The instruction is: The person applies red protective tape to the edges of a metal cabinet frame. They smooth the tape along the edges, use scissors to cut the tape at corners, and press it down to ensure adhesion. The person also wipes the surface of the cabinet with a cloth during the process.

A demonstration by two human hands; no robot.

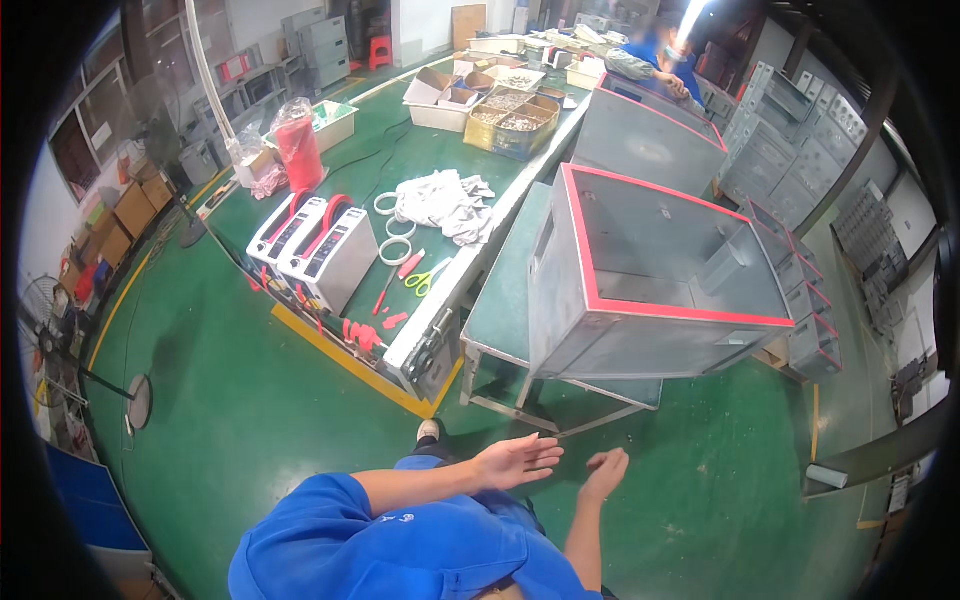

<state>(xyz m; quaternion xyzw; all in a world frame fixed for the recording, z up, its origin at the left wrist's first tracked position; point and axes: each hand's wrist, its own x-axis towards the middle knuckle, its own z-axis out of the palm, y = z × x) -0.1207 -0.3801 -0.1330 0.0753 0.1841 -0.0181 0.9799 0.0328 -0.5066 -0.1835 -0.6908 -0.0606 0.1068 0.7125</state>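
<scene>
My left hand (518, 462) is held palm up in front of my body, fingers stretched out, with nothing in it. To its right my right hand (604, 474) is raised, fingers loosely extended and apparently empty. Both hang in the air, apart from each other. Nearest to them stands a grey metal cabinet (650, 345), its open face turned up and edged with red strip (690, 314). The cabinet rests on a low green-topped stand (497, 318). Neither hand touches it.
On the green workbench at left lie white power units (325, 255), tape rolls (396, 250), green-handled scissors (420, 284), white cloth (445, 203) and bins of small parts (515, 120). Farther off, a co-worker (660, 60) leans over another cabinet (640, 140). A fan (60, 340) stands left.
</scene>
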